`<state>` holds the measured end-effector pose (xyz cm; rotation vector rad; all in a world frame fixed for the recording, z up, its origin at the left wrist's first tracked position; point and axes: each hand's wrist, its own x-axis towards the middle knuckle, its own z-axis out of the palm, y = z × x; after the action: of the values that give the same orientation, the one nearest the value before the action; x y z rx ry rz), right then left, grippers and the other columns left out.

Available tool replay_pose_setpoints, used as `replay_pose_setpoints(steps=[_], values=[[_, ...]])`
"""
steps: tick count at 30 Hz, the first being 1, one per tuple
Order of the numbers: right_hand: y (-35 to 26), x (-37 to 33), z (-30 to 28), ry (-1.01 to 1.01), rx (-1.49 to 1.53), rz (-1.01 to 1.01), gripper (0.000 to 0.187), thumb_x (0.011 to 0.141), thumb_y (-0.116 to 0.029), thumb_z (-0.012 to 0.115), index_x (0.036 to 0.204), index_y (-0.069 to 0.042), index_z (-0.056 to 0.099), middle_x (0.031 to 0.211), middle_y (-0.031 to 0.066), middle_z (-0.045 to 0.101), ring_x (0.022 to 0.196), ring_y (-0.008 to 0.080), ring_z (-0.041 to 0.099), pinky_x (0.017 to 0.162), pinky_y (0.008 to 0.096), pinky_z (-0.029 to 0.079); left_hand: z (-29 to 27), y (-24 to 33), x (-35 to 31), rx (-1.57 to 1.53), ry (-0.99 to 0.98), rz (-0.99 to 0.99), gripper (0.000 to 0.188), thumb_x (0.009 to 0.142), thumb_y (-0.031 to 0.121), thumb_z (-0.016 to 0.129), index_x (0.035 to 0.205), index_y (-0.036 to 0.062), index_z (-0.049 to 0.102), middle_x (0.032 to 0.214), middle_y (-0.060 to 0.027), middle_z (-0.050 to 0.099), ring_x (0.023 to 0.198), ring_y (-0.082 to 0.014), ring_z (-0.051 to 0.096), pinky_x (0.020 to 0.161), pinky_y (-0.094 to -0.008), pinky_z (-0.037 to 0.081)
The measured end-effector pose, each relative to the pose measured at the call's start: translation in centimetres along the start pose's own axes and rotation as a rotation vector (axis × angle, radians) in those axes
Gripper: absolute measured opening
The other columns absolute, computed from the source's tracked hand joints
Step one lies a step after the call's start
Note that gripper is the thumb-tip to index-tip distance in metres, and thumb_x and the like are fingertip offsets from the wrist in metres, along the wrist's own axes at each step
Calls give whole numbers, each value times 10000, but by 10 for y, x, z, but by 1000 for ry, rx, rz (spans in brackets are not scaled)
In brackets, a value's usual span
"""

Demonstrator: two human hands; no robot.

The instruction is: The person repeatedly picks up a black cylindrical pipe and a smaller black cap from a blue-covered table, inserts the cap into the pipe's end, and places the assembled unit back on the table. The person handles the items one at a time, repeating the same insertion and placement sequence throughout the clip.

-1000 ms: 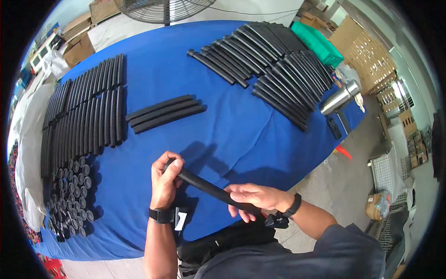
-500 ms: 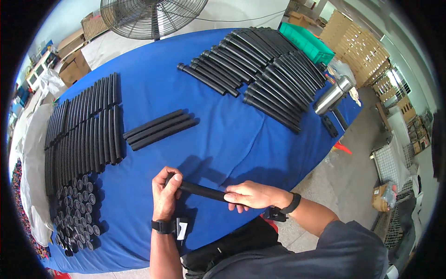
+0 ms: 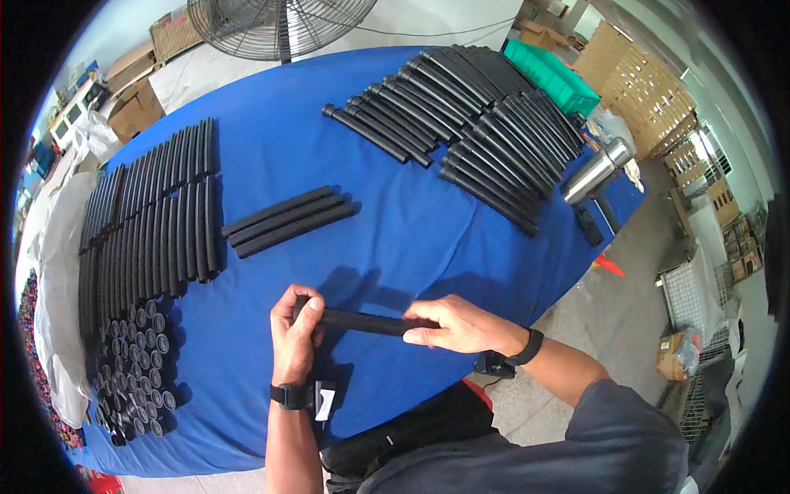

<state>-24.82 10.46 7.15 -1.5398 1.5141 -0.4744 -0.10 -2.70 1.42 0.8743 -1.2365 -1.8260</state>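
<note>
Low over the near side of the table, a black tube (image 3: 366, 322) lies almost level between my two hands. My left hand (image 3: 296, 333) is wrapped round its left end, thumb on top. The right end sits in the fingers of my right hand (image 3: 465, 323), which pinch it between thumb and fingers. Beyond my hands, three loose black tubes (image 3: 288, 221) rest side by side on the blue cloth (image 3: 395, 239). To the left are rows of similar tubes (image 3: 156, 239), with a cluster of round black caps (image 3: 144, 362) nearer me.
At the far right lie many black tubes with wider ends (image 3: 494, 132), beside a green crate (image 3: 551, 78). A steel cylinder (image 3: 597, 173) stands near the right edge. Behind the table is a large fan (image 3: 280, 25). White plastic sheeting (image 3: 58, 288) hangs at the left.
The tube has turned from sloping down to the right to nearly level. My right hand has risen slightly and shifted right, its fingers now over the tube's end. My left hand keeps its hold.
</note>
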Motion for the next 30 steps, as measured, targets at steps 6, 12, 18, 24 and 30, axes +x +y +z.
replay_pose_setpoints(steps=[6,12,18,24,30], values=[[0,11,-10,191,-395,-310,279,897,-269,737,987,-39,606,903,131,611,875,345,631,745,445,520,-3,-4,-1,-29,-1,40,298,927,325,723,1042,80,601,719,42,492,540,-53,455,467,-214,345],[8,72,-85,523,-593,-436,249,873,-238,741,932,-45,594,885,153,570,869,370,587,771,488,502,1,-3,4,-86,-3,158,574,923,390,722,1345,42,547,832,-25,597,615,-88,541,494,-218,415],[64,176,-207,785,-868,-235,304,892,-274,731,979,-3,623,962,194,632,947,394,622,842,488,499,-1,-3,8,45,-41,57,523,928,362,733,1287,6,598,843,-28,631,657,-91,567,542,-228,441],[85,231,-238,745,-931,48,328,887,-271,743,1018,19,662,1058,232,679,1061,397,651,947,502,514,-1,-5,9,48,-65,29,439,933,330,737,1211,3,646,820,-25,636,652,-88,568,548,-229,441],[95,254,-233,758,-918,119,323,884,-265,744,1045,4,665,1104,242,678,1079,411,659,946,509,531,-5,-5,9,36,-88,2,392,946,293,733,1198,3,659,818,-13,631,672,-79,562,579,-225,443]])
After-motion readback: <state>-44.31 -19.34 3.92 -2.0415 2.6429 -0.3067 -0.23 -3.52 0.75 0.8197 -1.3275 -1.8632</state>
